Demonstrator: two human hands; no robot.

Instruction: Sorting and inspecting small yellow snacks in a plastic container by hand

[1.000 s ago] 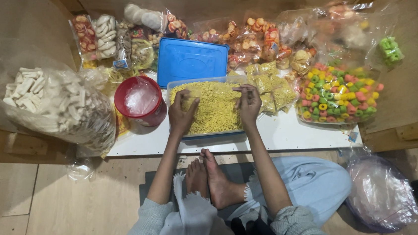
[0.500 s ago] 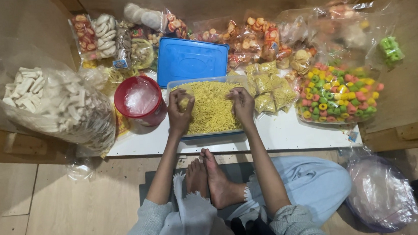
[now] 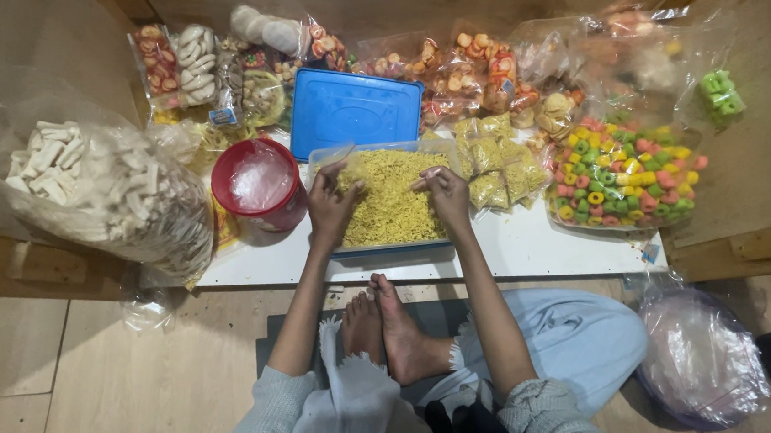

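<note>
Left hand (image 3: 330, 207) and right hand (image 3: 443, 194): both rest in the clear tub of yellow fried noodle snack (image 3: 389, 209), fingers curled into the snack, whether either has closed on a pinch cannot be told. The tub sits at the front edge of the white counter (image 3: 535, 250), directly before the seated person. Around the tub: blue lid (image 3: 354, 109) just behind, red bowl (image 3: 259, 185) just left, small yellow snack packets (image 3: 496, 166) just right, bag of coloured rings (image 3: 626, 179) farther right, bag of white sticks (image 3: 95, 193) far left.

Glossy blue plastic lid (image 3: 354, 109), clear crinkly bags (image 3: 108, 188) — smooth white board (image 3: 535, 250)
</note>
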